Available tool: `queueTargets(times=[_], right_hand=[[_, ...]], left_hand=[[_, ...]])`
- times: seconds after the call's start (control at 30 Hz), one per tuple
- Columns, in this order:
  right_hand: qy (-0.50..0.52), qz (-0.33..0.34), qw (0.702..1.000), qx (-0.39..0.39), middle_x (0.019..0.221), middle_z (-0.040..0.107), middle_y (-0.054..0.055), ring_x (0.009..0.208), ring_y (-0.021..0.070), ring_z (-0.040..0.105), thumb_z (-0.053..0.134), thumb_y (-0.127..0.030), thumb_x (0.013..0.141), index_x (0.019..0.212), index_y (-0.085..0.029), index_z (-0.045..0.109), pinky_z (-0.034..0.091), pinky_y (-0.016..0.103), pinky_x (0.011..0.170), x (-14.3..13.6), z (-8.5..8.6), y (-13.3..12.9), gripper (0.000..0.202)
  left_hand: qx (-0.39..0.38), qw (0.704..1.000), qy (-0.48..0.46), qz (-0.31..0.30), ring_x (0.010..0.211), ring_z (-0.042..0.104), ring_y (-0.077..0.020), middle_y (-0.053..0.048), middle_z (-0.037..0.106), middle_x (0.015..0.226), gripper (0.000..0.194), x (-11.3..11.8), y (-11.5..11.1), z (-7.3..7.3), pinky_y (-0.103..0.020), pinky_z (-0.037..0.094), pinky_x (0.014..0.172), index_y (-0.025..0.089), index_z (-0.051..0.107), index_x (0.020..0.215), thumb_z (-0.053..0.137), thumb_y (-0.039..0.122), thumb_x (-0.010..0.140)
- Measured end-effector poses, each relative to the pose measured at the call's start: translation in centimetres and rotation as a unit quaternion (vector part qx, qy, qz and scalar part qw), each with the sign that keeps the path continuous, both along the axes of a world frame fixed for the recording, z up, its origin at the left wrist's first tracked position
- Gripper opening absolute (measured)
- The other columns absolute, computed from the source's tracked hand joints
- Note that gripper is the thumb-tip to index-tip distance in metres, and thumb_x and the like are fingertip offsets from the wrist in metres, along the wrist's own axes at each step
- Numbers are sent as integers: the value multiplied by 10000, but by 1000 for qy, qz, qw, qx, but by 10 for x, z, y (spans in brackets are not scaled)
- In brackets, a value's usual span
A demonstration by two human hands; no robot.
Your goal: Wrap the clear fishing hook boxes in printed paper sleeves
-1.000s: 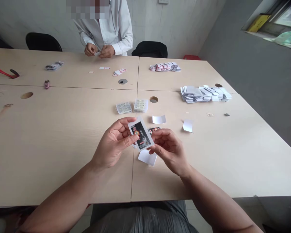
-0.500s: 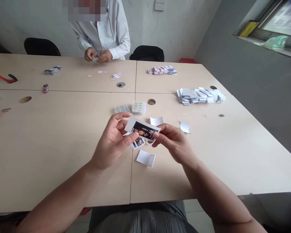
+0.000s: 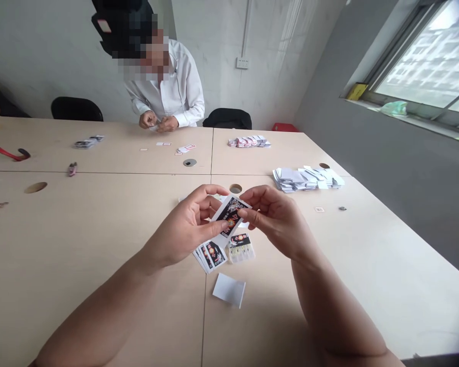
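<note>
My left hand (image 3: 191, 224) and my right hand (image 3: 271, 216) both grip one printed card (image 3: 231, 216), black with a white border. The left thumb presses its lower part, and the right thumb and fingers pinch its upper right corner. Just below lie several fanned black printed cards (image 3: 214, 255) and a clear plastic box (image 3: 243, 251) with a black label and small items inside. Nearer to me a folded white card (image 3: 229, 289) rests on the table. Behind my fingers, other pieces are mostly hidden.
Across the table (image 3: 99, 239) a person in a white shirt (image 3: 183, 86) handles a small piece. White cards (image 3: 308, 178) and red-edged cards (image 3: 248, 141) lie in piles at the right and back. Red-handled pliers (image 3: 11, 154) and a pink tool (image 3: 72, 169) are on the left.
The view has tilted up. The held card has turned from nearly level to a steep slant, its printed end toward the upper right. The clear box below my hands now shows.
</note>
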State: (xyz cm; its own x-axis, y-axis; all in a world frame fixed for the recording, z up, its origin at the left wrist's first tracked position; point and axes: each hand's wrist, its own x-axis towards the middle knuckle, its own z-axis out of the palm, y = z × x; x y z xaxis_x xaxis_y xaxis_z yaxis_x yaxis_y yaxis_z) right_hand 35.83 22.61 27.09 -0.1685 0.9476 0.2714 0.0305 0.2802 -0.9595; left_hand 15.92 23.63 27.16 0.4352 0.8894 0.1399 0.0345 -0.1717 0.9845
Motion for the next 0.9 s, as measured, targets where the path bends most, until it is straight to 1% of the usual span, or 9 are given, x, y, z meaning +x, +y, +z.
queueTargets(times=[0.03, 0.1, 0.2, 0.33, 0.47, 0.57, 0.67, 0.8, 0.9], right_hand=[[-4, 1, 1000, 1, 809, 690, 7, 648, 114, 622, 794, -370, 818, 961, -207, 688, 550, 249, 546, -1, -1, 1, 241], [-11, 1, 1000, 3, 819, 704, 15, 665, 125, 637, 778, -345, 833, 1013, -215, 720, 556, 266, 566, -2, -3, 1, 230], [-25, 1, 1000, 5, 780, 698, 7, 665, 126, 630, 770, -323, 849, 1031, -235, 752, 548, 276, 590, -5, -2, -4, 203], [-21, 5, 999, 37, 748, 693, -13, 655, 129, 657, 769, -296, 862, 988, -251, 731, 561, 278, 593, -8, 2, -15, 140], [-40, -28, 996, 79, 781, 721, -5, 676, 147, 694, 767, -274, 867, 909, -245, 691, 581, 289, 599, -8, 7, -24, 92], [-70, -42, 992, 91, 783, 729, -6, 677, 142, 687, 767, -244, 861, 899, -243, 707, 581, 281, 606, -6, 9, -27, 70], [-94, -50, 989, 107, 773, 727, -18, 662, 126, 667, 767, -209, 856, 872, -249, 711, 566, 260, 593, -5, 10, -26, 71], [-122, -62, 983, 123, 761, 712, -20, 657, 124, 648, 759, -213, 865, 842, -250, 703, 542, 248, 568, -5, 11, -23, 71], [-131, -71, 982, 119, 751, 706, -20, 652, 120, 642, 748, -215, 872, 816, -246, 691, 535, 239, 570, -3, 11, -22, 86]], left_hand=[[2, 1000, -2, 3, 799, 714, -127, 19, 708, 897, 338, 0, 1, -1, -183, 589, 659, 274, 558, 1169, 720, 199, 883], [7, 1000, -3, 5, 761, 691, -111, 36, 673, 838, 306, -1, 0, -1, -167, 570, 638, 288, 566, 1174, 693, 202, 909], [26, 1000, 1, 15, 695, 645, -101, 42, 623, 774, 223, -4, -5, -1, -164, 543, 604, 312, 603, 1163, 654, 252, 954], [63, 996, 24, 58, 711, 689, -140, 10, 687, 854, 186, -8, -15, 1, -211, 576, 612, 309, 658, 1105, 703, 347, 929], [86, 992, 48, 80, 718, 717, -168, 6, 711, 808, 191, -10, -21, 2, -234, 597, 630, 282, 698, 1038, 745, 397, 893], [94, 990, 57, 87, 707, 713, -164, 8, 733, 815, 185, -10, -22, 2, -219, 579, 597, 283, 711, 1026, 748, 403, 889], [106, 988, 59, 92, 697, 701, -150, 17, 734, 807, 132, -9, -20, 1, -198, 558, 569, 279, 730, 958, 752, 388, 886], [129, 985, 65, 94, 696, 694, -137, 26, 737, 799, 68, -8, -17, 3, -199, 565, 618, 272, 752, 887, 753, 341, 885], [128, 984, 78, 101, 710, 701, -160, 8, 752, 805, 103, -7, -14, 4, -231, 575, 630, 259, 766, 902, 749, 358, 883]])
